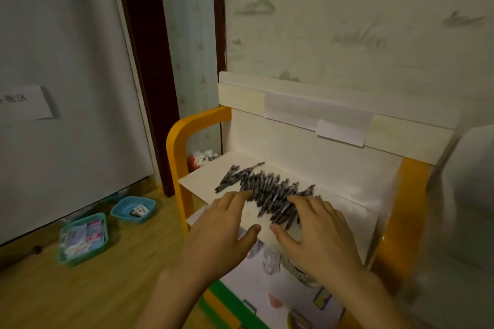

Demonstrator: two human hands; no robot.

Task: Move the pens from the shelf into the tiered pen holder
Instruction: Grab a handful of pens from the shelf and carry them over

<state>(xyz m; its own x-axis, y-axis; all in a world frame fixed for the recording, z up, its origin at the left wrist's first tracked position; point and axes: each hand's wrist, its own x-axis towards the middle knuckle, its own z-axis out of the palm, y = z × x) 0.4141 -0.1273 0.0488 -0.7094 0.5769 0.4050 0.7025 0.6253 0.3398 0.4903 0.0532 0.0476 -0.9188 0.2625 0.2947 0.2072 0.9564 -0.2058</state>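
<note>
Dark, speckled pens (270, 192) lie in a row across the white shelf (203, 181), each long axis running front to back. The left hand (222, 224) touches the row's left part with straight fingers; the right hand (318, 227) spreads over its right end, gripping nothing.

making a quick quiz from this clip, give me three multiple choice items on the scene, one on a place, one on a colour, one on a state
1. Where do the pens lie?
A. on the white shelf
B. in the blue basket
C. on the floor

2. What colour is the shelf's side frame?
A. green
B. orange
C. black

3. How are the hands?
A. both fists closed
B. both spread open at the pens
C. one holds a basket

Answers:
1 A, the pile rests on the white shelf.
2 B, the curved frame is orange.
3 B, left hand and right hand have fingers spread at the pile's near edge.
</note>
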